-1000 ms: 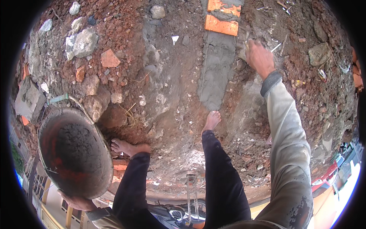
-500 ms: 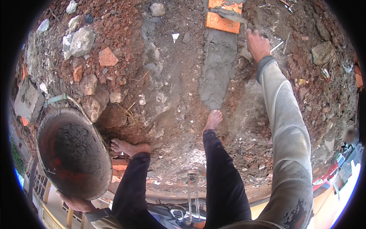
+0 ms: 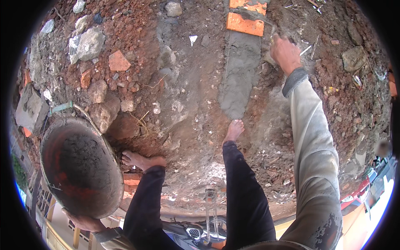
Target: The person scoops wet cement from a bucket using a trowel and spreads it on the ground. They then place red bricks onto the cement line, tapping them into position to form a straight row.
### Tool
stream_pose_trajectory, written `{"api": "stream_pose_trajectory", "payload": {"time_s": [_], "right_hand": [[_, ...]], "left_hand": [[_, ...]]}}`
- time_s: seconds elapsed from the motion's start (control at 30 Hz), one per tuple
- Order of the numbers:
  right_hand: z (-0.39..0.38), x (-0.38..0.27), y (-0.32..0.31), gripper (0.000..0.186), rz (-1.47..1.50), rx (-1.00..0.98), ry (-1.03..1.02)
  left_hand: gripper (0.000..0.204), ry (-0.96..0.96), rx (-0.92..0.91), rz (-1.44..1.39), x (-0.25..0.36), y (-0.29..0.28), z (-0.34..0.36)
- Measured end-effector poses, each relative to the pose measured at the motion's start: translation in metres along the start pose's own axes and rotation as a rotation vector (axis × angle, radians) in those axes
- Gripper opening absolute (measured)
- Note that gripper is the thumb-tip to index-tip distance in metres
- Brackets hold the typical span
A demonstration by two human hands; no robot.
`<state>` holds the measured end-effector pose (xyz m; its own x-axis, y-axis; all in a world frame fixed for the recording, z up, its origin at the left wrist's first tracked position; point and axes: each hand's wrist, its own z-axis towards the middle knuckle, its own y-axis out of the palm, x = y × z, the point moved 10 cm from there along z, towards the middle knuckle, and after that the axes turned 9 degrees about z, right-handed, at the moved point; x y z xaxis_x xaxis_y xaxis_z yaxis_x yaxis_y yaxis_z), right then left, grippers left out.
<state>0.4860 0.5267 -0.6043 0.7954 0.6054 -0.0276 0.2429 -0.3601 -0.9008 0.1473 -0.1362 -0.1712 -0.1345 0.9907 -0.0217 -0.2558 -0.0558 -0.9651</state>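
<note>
Two hands, well apart, each busy with its own thing. Far down on my left, my left hand (image 3: 85,223) grips the lower rim of a round mortar pan (image 3: 79,166), fingers curled under its edge; the pan's inside is crusted grey and rust-red. Just beside it, above and to the right, lie rough stones (image 3: 104,110) and a broken brick piece (image 3: 118,61) on red soil. My bare left foot (image 3: 141,160) stands near the pan, and my right foot (image 3: 234,129) sits at the near end of a strip of grey mortar (image 3: 239,77) that runs away from me. At the strip's far end rest two orange bricks (image 3: 246,24). On the right, my right hand (image 3: 285,52) is stretched out, closed around the handle of a trowel (image 3: 273,31) beside the mortar strip; its blade is hard to make out. Loose rubble (image 3: 354,58) lies further right.
</note>
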Motion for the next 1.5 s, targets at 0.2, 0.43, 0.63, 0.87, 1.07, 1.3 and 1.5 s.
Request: {"api": "stream_pose_trajectory", "payload": {"time_s": [0.2, 0.43, 0.63, 0.87, 1.07, 1.3, 1.5], "right_hand": [[0.012, 0.009, 0.011, 0.027, 0.002, -0.006, -0.059], [0.005, 0.026, 0.006, 0.031, 0.017, 0.005, 0.038], [-0.012, 0.038, 0.088, 0.045, 1.175, -0.094, 0.458], [-0.009, 0.028, 0.126, 0.044, 1.417, -0.195, 0.554], [-0.005, 0.006, 0.107, 0.043, 1.548, -0.129, 0.517], [-0.001, -0.003, 0.112, 0.046, 1.249, -0.321, 0.444], [0.027, 0.0, 0.104, 0.044, 1.516, -0.2, 0.451]], "left_hand": [[0.059, -0.023, 0.001, -0.013, 0.027, 0.01, -0.017], [0.059, 0.131, 0.03, 0.069, 0.023, 0.008, -0.011], [0.062, 0.041, 0.014, 0.013, 0.031, 0.004, -0.013], [0.063, 0.05, 0.035, -0.048, 0.038, 0.005, -0.017], [0.061, 0.075, 0.022, -0.087, 0.024, 0.004, -0.006], [0.061, 0.22, 0.097, 0.119, 0.027, -0.004, -0.009], [0.062, 0.213, 0.104, 0.055, 0.019, 0.001, -0.003]]}}
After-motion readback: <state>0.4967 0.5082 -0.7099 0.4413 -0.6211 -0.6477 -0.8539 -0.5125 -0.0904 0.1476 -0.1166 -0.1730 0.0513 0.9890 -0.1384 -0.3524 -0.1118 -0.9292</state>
